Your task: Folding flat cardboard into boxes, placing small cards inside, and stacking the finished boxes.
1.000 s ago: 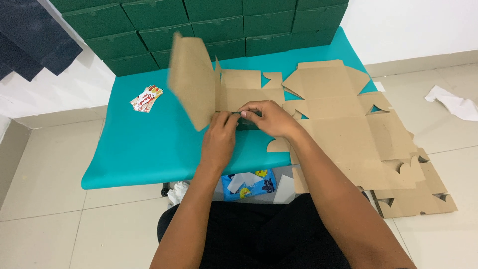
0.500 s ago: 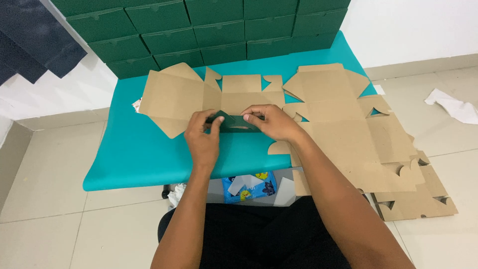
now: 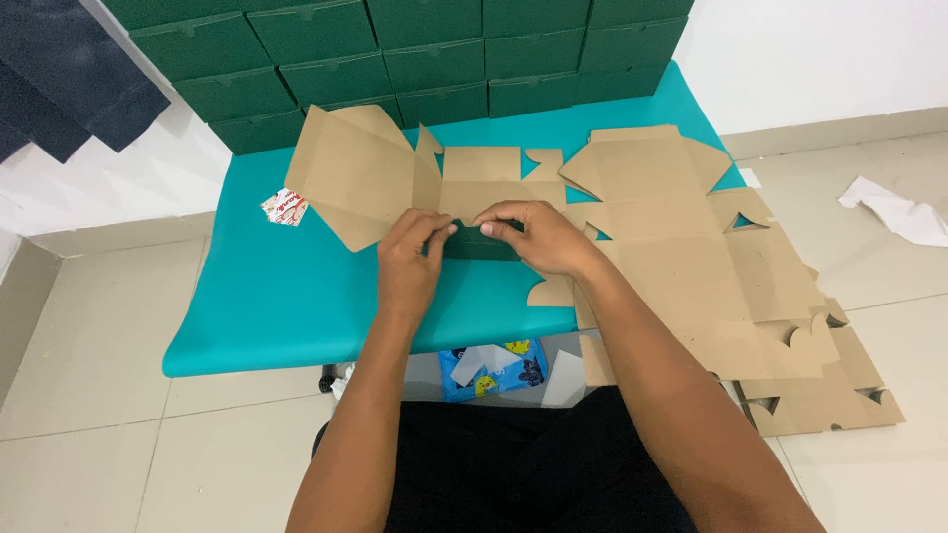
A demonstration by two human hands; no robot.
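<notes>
Both hands, left hand [image 3: 413,259] and right hand [image 3: 538,237], have their grip closed on a green flap [image 3: 481,241] of the flat cardboard box [image 3: 395,178] on the teal counter [image 3: 276,296]; nothing lies in it.

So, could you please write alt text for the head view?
Both hands, left hand and right hand, fold a flat brown cardboard box blank on a teal table; more blanks lie right, green boxes stacked behind.

Bare teal table [image 3: 267,306] lower left: open passage. Upper frame walled by stacked green boxes [image 3: 395,49]; right blocked by flat cardboard sheets [image 3: 711,286].
</notes>
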